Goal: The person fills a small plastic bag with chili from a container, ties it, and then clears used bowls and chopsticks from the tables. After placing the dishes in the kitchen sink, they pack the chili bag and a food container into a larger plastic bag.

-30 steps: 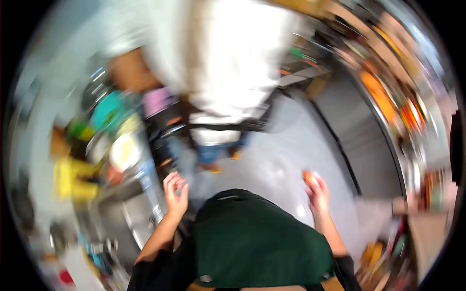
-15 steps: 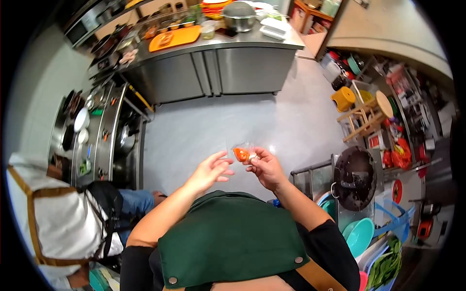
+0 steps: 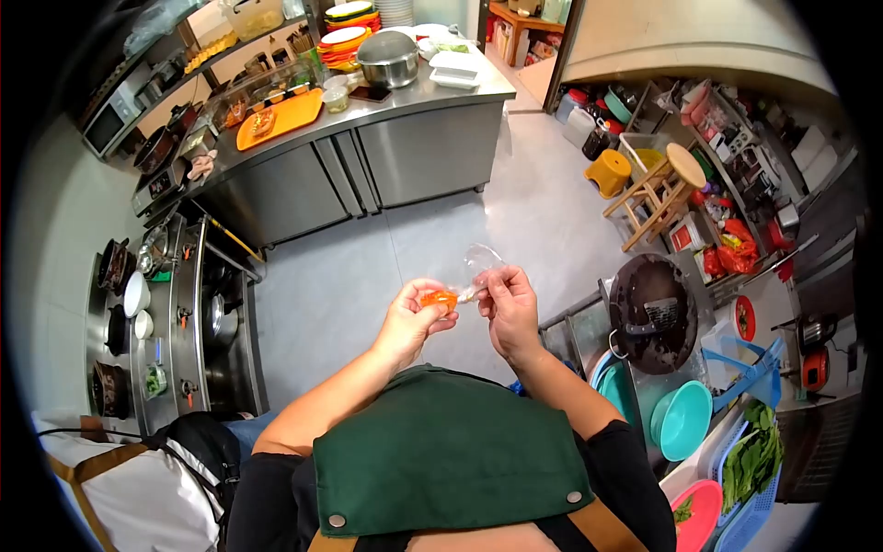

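A small clear plastic bag [image 3: 440, 299] with something orange in it is held up between both my hands, over the grey floor. My left hand [image 3: 405, 320] is closed around the filled, orange end, with thumb and fingers pressing it. At the twisted neck of the bag, my right hand [image 3: 512, 308] pinches the plastic between thumb and fingertips. The loose see-through top of the bag stands up beside the right fingers. What exactly the orange filling is, I cannot make out.
Ahead stands a steel counter [image 3: 419, 138] with an orange tray [image 3: 279, 120] and a lidded pot [image 3: 387, 60]. At right are a wok [image 3: 635, 285], a turquoise bowl [image 3: 682, 421] and a wooden stool [image 3: 685, 166]. A person in white [image 3: 161, 492] is close at left.
My left hand, open beside the bag before, has closed on its orange end. The bag's clear top now stands up. My view has turned to the right, and the person at left sits lower in it.
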`<state>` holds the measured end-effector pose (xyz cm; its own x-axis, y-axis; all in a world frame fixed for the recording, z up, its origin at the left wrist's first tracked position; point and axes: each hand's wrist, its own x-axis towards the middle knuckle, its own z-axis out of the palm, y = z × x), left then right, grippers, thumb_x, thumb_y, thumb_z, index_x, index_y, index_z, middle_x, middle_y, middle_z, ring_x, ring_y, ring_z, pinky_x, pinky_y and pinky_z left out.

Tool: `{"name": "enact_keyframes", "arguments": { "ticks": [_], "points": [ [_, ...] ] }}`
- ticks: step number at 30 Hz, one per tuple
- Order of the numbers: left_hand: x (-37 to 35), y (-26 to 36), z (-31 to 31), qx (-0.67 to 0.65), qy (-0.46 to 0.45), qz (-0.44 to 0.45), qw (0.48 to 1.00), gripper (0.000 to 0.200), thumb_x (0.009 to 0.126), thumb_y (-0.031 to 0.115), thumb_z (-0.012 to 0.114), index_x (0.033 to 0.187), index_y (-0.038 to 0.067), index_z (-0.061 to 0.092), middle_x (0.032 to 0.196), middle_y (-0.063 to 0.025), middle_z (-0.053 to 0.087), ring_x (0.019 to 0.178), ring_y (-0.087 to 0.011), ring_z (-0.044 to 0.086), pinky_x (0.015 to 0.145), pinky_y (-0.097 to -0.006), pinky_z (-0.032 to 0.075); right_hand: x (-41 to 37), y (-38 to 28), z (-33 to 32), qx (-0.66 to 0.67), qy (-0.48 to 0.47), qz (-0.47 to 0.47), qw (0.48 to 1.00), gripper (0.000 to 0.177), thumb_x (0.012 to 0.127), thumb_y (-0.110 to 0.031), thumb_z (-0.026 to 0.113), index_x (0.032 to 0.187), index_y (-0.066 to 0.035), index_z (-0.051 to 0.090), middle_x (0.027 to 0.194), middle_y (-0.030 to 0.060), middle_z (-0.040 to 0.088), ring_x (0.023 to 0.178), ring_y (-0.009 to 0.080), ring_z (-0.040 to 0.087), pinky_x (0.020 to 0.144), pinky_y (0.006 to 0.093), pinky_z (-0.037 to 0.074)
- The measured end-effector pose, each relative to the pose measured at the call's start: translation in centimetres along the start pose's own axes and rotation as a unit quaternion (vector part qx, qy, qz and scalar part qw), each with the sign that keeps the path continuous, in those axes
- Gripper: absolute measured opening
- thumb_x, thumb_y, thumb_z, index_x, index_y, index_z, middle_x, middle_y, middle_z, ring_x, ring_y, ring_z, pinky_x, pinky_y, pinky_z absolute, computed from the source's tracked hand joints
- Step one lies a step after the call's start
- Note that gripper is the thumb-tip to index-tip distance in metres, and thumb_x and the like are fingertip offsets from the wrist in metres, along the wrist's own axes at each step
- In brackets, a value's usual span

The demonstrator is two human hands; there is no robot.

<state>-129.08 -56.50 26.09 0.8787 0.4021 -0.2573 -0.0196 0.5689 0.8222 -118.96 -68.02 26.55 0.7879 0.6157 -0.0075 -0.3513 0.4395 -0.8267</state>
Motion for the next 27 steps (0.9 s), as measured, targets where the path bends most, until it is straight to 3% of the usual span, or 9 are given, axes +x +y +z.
{"name": "enact_keyframes", "arguments": {
  "ticks": [4,5,7,11,13,14,19,21,27],
  "points": [
    [-0.9,1.8,-1.9,0.137,-0.100,0.006,0.986,0.027,0.076,-0.001,0.052,0.102,0.003,0.046,0.091,-0.0075,0.053,0.080,-0.0193,0.057,0.072,-0.0308,0.048,0.0,-0.2,2.5,-0.047,-0.075,-0.001,0.996,0.009,0.085,-0.013,0.049,0.083,-0.005,0.044,0.082,0.0067,0.055,0.065,0.0077,0.049,0.057,0.0201,0.042],
    [-0.8,1.1,-2.6,0.181,-0.136,0.092,0.970,0.017,0.077,0.002,0.053,0.095,0.003,0.052,0.091,-0.0062,0.054,0.078,-0.0173,0.057,0.071,-0.0295,0.047,0.1,0.1,3.1,-0.079,-0.103,0.016,0.991,0.009,0.085,-0.012,0.049,0.082,-0.005,0.044,0.079,0.0067,0.055,0.063,0.0089,0.050,0.058,0.0218,0.043],
    [-1.3,1.8,-3.4,0.429,-0.131,0.190,0.873,0.008,0.079,0.005,0.054,0.085,0.001,0.055,0.088,-0.0055,0.056,0.077,-0.0150,0.056,0.068,-0.0300,0.046,-0.1,0.6,4.4,-0.118,-0.143,0.017,0.982,0.008,0.085,-0.012,0.048,0.083,-0.005,0.044,0.077,0.0059,0.055,0.060,0.0094,0.049,0.057,0.0228,0.042],
    [-3.1,4.2,-3.7,0.513,-0.098,0.137,0.841,0.010,0.081,0.011,0.053,0.077,0.003,0.057,0.074,-0.0070,0.057,0.079,-0.0152,0.054,0.074,-0.0294,0.042,-0.2,-0.1,5.6,-0.080,-0.111,-0.040,0.990,0.009,0.084,-0.012,0.050,0.084,-0.006,0.042,0.073,0.0050,0.054,0.060,0.0081,0.049,0.053,0.0209,0.041],
    [-3.7,4.3,-5.0,0.656,-0.116,0.265,0.697,0.011,0.080,0.014,0.053,0.076,0.005,0.057,0.073,-0.0074,0.057,0.077,-0.0199,0.053,0.080,-0.0311,0.037,0.6,-1.5,5.2,-0.042,-0.101,-0.110,0.988,0.009,0.084,-0.012,0.050,0.084,-0.007,0.042,0.072,0.0039,0.052,0.059,0.0084,0.048,0.053,0.0216,0.041],
    [-3.7,4.1,-5.5,0.590,-0.126,0.223,0.765,0.011,0.079,0.017,0.054,0.076,0.007,0.058,0.073,-0.0070,0.057,0.076,-0.0233,0.051,0.081,-0.0333,0.034,0.8,-3.1,5.5,-0.023,-0.084,-0.109,0.990,0.009,0.084,-0.012,0.049,0.084,-0.007,0.042,0.071,0.0035,0.052,0.058,0.0087,0.048,0.053,0.0223,0.042],
    [-5.2,4.9,-4.3,0.566,-0.115,0.268,0.771,0.012,0.079,0.017,0.055,0.079,0.005,0.059,0.074,-0.0069,0.058,0.077,-0.0205,0.054,0.075,-0.0320,0.039,-0.8,-3.3,7.3,-0.047,-0.150,-0.011,0.988,0.008,0.084,-0.011,0.050,0.084,-0.007,0.044,0.076,0.0067,0.056,0.062,0.0117,0.052,0.057,0.0243,0.045],
    [-5.4,5.2,-3.6,0.307,-0.173,0.130,0.927,0.014,0.081,0.017,0.054,0.087,0.005,0.059,0.076,-0.0036,0.056,0.075,-0.0155,0.054,0.074,-0.0311,0.042,-1.7,-2.9,8.2,-0.066,-0.183,-0.001,0.981,0.008,0.084,-0.011,0.050,0.084,-0.006,0.044,0.078,0.0084,0.058,0.065,0.0131,0.054,0.059,0.0258,0.046],
    [-7.2,6.8,-1.8,0.361,-0.121,0.268,0.885,0.011,0.081,0.009,0.053,0.090,0.003,0.057,0.085,-0.0056,0.056,0.077,-0.0169,0.055,0.072,-0.0280,0.044,-2.9,-3.5,8.9,-0.078,-0.230,-0.012,0.970,0.008,0.081,-0.007,0.054,0.082,-0.003,0.047,0.078,0.0080,0.058,0.068,0.0118,0.055,0.060,0.0245,0.046]
  ]
}}
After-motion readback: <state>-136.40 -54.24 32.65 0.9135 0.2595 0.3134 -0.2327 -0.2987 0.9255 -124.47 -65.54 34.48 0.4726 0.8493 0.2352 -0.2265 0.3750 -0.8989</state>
